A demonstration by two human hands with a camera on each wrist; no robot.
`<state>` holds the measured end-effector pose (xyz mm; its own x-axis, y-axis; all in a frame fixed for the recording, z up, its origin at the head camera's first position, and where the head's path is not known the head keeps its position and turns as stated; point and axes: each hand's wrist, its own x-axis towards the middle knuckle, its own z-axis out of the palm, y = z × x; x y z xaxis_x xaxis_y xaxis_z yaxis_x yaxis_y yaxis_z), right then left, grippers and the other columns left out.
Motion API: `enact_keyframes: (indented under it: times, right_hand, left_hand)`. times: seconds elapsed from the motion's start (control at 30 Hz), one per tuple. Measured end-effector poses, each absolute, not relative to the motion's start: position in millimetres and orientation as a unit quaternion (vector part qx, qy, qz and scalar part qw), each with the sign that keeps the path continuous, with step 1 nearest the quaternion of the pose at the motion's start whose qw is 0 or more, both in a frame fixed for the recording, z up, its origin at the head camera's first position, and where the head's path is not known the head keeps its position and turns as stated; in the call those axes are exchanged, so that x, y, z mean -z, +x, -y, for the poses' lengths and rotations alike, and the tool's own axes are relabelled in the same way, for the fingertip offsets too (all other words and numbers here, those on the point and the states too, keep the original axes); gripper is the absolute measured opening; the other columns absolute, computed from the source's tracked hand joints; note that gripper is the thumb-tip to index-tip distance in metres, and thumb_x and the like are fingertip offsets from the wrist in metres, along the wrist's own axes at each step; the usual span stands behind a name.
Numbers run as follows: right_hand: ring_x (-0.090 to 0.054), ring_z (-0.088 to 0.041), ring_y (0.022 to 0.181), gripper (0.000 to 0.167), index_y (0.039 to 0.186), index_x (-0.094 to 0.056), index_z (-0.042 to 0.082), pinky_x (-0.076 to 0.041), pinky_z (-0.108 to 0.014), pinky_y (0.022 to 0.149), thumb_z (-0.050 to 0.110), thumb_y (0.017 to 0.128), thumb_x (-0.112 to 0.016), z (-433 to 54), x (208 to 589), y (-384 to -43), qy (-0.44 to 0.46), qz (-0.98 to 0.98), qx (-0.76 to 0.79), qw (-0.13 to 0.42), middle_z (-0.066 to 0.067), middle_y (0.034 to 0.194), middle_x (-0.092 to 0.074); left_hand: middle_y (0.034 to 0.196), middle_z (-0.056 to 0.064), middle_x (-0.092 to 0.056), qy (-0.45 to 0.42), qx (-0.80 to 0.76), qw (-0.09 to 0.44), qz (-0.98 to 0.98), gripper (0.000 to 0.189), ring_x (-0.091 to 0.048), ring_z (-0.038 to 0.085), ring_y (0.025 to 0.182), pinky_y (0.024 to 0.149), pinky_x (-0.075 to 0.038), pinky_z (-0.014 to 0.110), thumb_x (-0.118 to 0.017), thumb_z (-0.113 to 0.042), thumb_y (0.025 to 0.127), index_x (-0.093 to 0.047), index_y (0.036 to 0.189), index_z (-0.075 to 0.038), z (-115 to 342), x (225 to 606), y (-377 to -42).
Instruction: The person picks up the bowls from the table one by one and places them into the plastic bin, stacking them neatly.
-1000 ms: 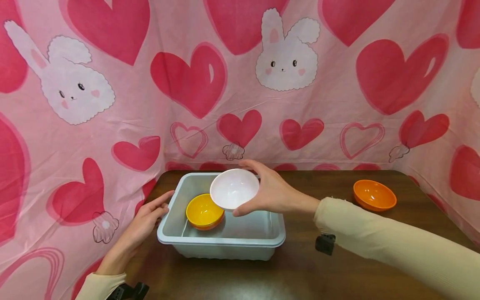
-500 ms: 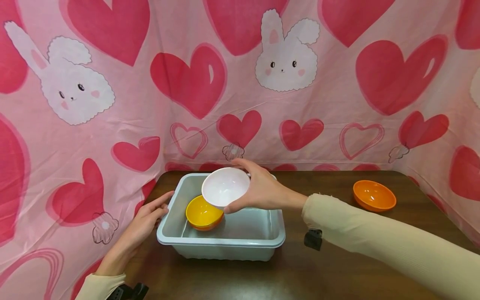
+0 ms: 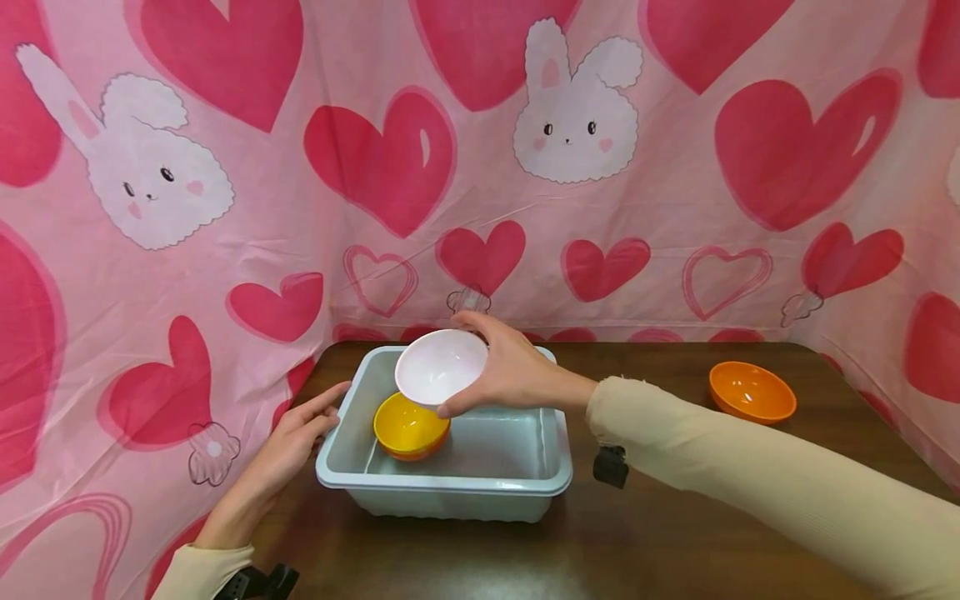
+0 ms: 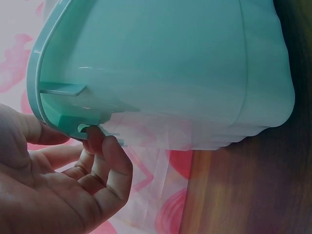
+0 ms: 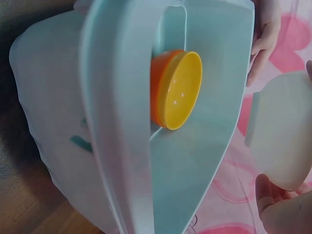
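Note:
My right hand (image 3: 510,367) holds a white bowl (image 3: 438,367) by its sides, tilted, above the left half of a grey-blue plastic basin (image 3: 450,483). Inside the basin, beneath the white bowl, sits a yellow bowl (image 3: 408,425) nested in an orange one (image 5: 157,87). In the right wrist view the white bowl (image 5: 282,131) shows its outside and foot ring, apart from the basin. My left hand (image 3: 300,433) grips the basin's left rim; the left wrist view shows its thumb and curled fingers (image 4: 114,163) at the rim's underside.
A separate orange bowl (image 3: 752,392) stands at the right on the dark wooden table (image 3: 675,517). Pink cloth (image 3: 600,208) with hearts and rabbits hangs behind the table and at both sides.
My right hand has carried the white bowl leftward and slightly up, over the yellow bowl. The left hand and the basin have stayed in place.

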<state>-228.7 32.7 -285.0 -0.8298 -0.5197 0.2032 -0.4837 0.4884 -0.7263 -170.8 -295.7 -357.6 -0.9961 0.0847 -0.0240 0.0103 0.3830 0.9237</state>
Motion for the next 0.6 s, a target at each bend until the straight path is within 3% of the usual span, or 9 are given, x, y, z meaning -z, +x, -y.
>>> enact_keyframes:
  times: [0.6]
  right_hand:
    - [-0.054,-0.015,0.124,0.107,0.155,-0.046,0.018,-0.054,-0.039,0.099,0.041,0.065,-0.098,-18.3,288.8,-242.2,-0.288,-0.857,0.427,0.029,0.004,0.149,-0.054]
  left_hand:
    - [0.110,0.017,-0.056,0.027,-0.551,0.032,-0.834,0.057,-0.057,0.024,0.092,0.080,-0.057,0.027,-0.049,-0.007,0.108,-0.033,0.163,0.002,295.0,357.7,-171.3]
